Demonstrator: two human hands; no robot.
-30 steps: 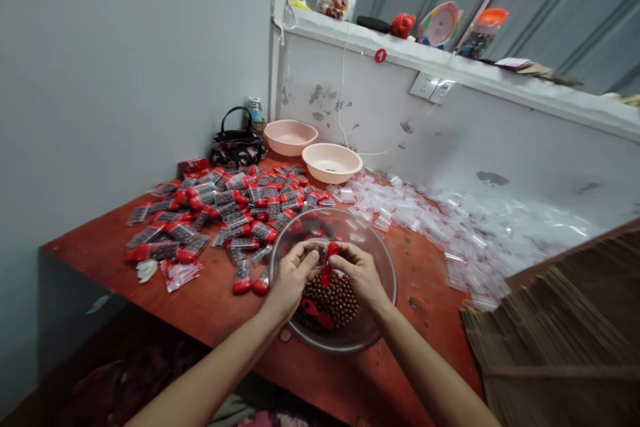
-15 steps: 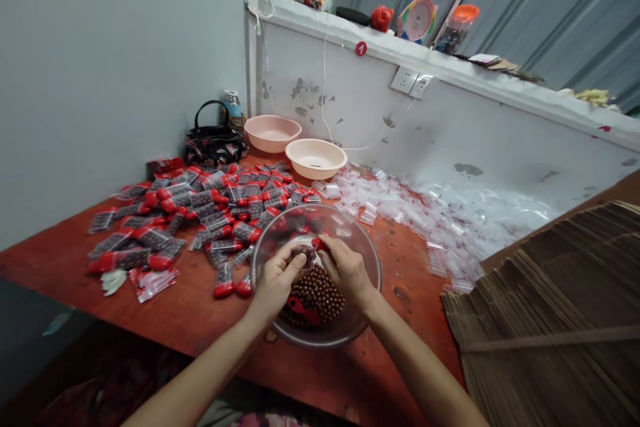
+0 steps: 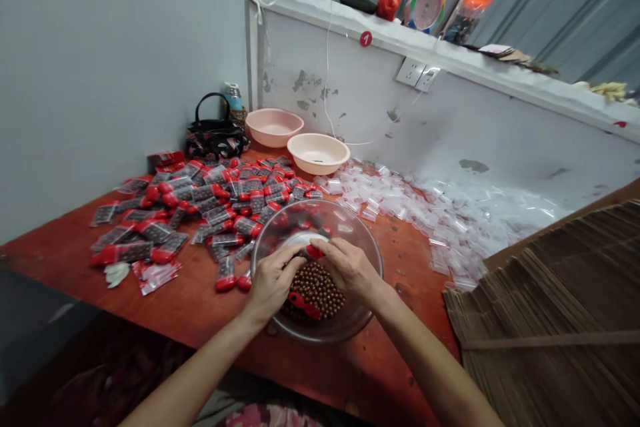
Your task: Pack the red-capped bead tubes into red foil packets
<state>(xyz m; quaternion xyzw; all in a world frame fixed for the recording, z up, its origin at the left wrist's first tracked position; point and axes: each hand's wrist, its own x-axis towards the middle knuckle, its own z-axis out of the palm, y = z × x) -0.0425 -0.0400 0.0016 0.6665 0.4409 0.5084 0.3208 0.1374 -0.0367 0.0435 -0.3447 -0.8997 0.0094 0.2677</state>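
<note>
A clear glass bowl (image 3: 365, 247) stands on the red table (image 3: 200, 307) and holds many small brown beads (image 3: 320, 288) and red plastic clips (image 3: 303, 305). Both of my hands are over it. My left hand (image 3: 273, 280) and my right hand (image 3: 350, 270) pinch a small clear bag (image 3: 300, 240) together, and a red clip (image 3: 315, 251) sits at my right fingertips on the bag's edge.
A heap of filled bags with red ends (image 3: 200, 207) lies left of the bowl. Empty clear bags (image 3: 440, 220) spread to the right. Two pink basins (image 3: 320, 152) and a black handbag (image 3: 216, 140) stand at the back wall. Brown stacked sheets (image 3: 555, 320) lie at the right.
The red clip hung down from my right fingers a second ago; now it lies at the bag's edge. My hands have sunk lower into the bowl. The view shifted slightly.
</note>
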